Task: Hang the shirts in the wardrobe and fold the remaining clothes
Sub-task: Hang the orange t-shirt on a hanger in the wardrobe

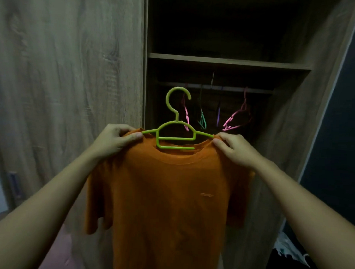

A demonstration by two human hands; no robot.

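Head view: an orange shirt (pixel 166 194) on a green hanger (pixel 175 132) is being held up before the wardrobe rail (pixel 214 87). Each shoulder is being pinched by the left hand (pixel 116 141) and right hand (pixel 235 150), probably so the fabric is kept seated while the hook is being aimed.

Left arm: bare forearm reaching up from the lower left corner toward the middle.
Left hand (pixel 116 139): back toward the camera, fingers curled, thumb pointing inward, pinching one shoulder of the shirt (pixel 160 194).
Right arm: bare forearm rising from the lower right corner, mirroring the left.
Right hand (pixel 233 149): fingers curled, thumb pointing inward, pinching the shirt's other shoulder.
Spacing: both hands level, well apart.
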